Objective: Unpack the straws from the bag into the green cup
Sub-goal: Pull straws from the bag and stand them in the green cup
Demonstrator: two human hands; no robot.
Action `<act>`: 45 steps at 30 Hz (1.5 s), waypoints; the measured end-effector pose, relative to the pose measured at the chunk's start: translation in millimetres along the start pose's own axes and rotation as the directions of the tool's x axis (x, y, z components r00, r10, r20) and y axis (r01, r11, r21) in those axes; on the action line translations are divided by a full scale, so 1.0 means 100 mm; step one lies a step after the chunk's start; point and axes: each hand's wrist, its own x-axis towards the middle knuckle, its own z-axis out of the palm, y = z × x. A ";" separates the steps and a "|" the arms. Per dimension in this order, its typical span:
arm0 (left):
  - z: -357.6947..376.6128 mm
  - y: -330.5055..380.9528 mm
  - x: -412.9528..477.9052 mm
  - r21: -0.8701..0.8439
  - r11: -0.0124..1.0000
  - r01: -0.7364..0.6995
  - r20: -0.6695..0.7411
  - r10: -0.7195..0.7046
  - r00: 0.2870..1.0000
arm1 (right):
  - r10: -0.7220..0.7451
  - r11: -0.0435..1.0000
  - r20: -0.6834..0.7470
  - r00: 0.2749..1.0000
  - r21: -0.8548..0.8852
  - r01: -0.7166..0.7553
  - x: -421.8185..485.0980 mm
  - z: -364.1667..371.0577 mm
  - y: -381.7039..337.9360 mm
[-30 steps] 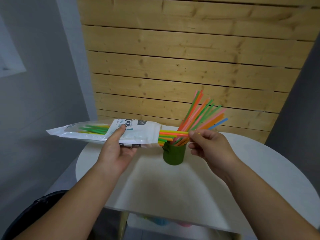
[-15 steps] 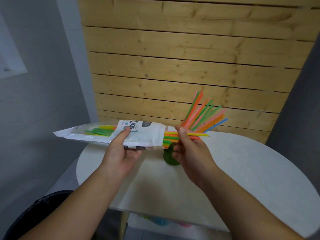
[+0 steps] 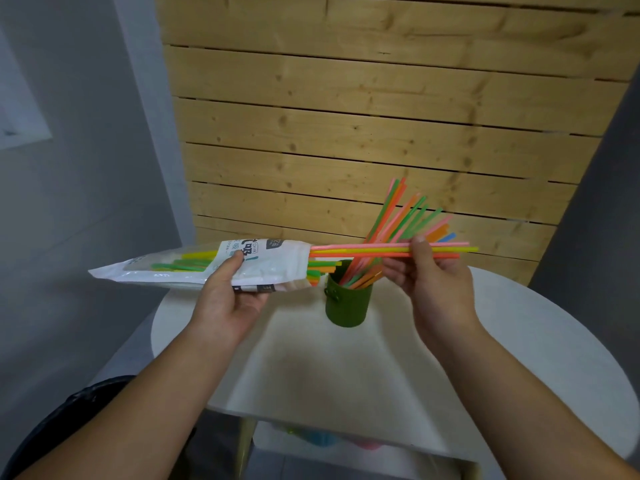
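Note:
My left hand grips a white plastic straw bag held level above the table, its open mouth facing right. More straws show through the bag's clear part. My right hand pinches a few straws, pink, yellow and orange, drawn most of the way out of the bag's mouth to the right. Below them stands the green cup, upright, with several coloured straws fanning up and to the right out of it.
The cup stands on a round white table in front of a wooden slat wall. A grey wall is at the left and a dark surface at the right. Coloured items lie on a shelf under the table.
My right hand gripped a few straws at the bag's mouth and pulled them out to the right, past the cup. The left hand keeps holding the bag level.

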 end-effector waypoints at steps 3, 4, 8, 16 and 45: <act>-0.04 0.05 0.04 -0.015 1.000 -0.027 -0.016 0.027 1.000 | -0.053 0.999 -0.068 0.996 -0.008 0.053 0.08 -0.15 -0.07; -0.05 0.07 0.05 -0.022 0.999 -0.036 -0.021 0.035 0.999 | -0.072 0.997 -0.095 0.993 -0.029 0.070 0.11 -0.21 -0.09; -0.07 0.09 0.07 -0.029 0.998 -0.051 -0.028 0.050 0.998 | -0.148 0.974 -0.166 0.975 -0.197 0.114 0.17 -0.41 -0.13; -0.04 0.01 0.02 -0.003 1.000 -0.028 -0.019 0.028 0.999 | -0.302 0.819 -0.061 0.951 -0.527 0.226 0.21 -0.39 -0.21; -0.02 -0.11 0.02 0.090 0.996 -0.014 0.056 0.009 0.998 | 0.199 0.832 -0.089 0.976 -0.511 -0.216 0.15 -0.09 0.20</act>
